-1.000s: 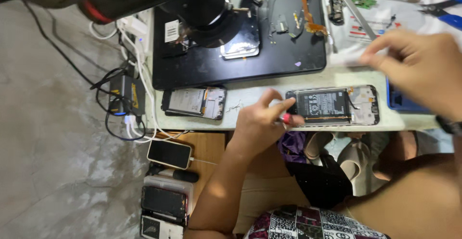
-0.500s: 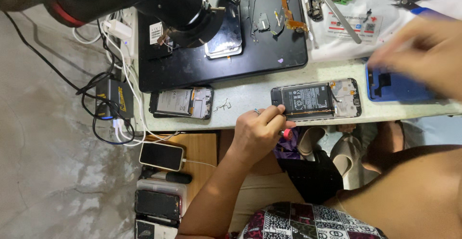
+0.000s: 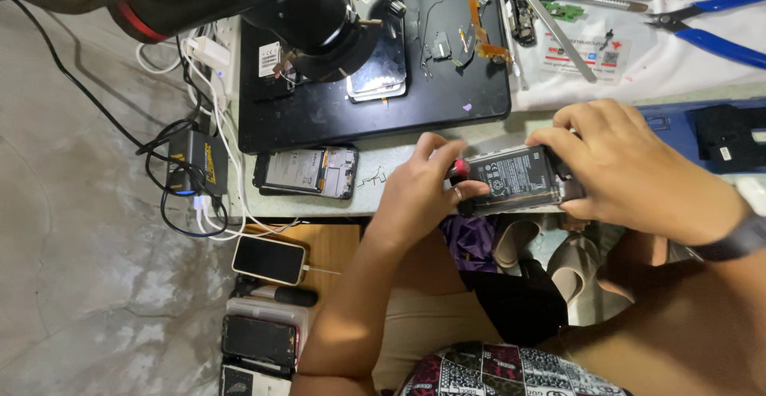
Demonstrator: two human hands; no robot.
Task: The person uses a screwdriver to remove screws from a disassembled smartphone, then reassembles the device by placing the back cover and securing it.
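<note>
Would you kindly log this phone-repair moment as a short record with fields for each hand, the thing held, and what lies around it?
Left hand: left hand grips a red-handled tool against the phone's end
Right hand: right hand clasps the opened phone from the other end
Held item: back off, black battery showing, lifted at the bench edge
Left of it: second opened phone lying flat on the bench
Behind: black mat with loose parts, under a microscope
Far right: blue pliers

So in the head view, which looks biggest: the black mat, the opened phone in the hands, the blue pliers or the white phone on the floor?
1. Black mat.
2. Blue pliers, cut off at the frame edge.
3. Opened phone, partly covered by the left hand and right hand.
4. White phone, though farther off, so unsure.
</note>
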